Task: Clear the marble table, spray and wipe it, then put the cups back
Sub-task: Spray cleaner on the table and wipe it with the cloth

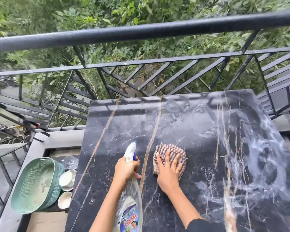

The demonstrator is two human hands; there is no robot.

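The black marble counter (199,123) is filling the centre and lower right of the frame, its surface showing pale veins and two tan lines running diagonally. Wet, whitish smears are lying across its right side, where the picture is blurring.

A striped, crumpled cloth (174,149) is lying on the counter just right of centre. The right hand (168,171) is pressing down on it, palm flat, its fingers (167,156) lying straight and spread over the fabric.

Just left of the cloth, the left hand (126,170) is holding a spray bottle (130,213) by its neck, fingers curling round it below the white and blue trigger head. The nozzle is pointing toward the top of the frame, and the clear body with its colourful label is running down along the forearm to the bottom edge.

Off the counter at lower left, on a lower dark surface, two white cups (66,179) are sitting beside the counter's left edge, with a clear glass (69,162) just above them in the frame. A green woven basket (37,185) is standing to their left, touching or nearly touching them.

A black metal railing (141,32) is crossing the upper half of the frame behind the counter, and green foliage (90,10) is showing through and above it.
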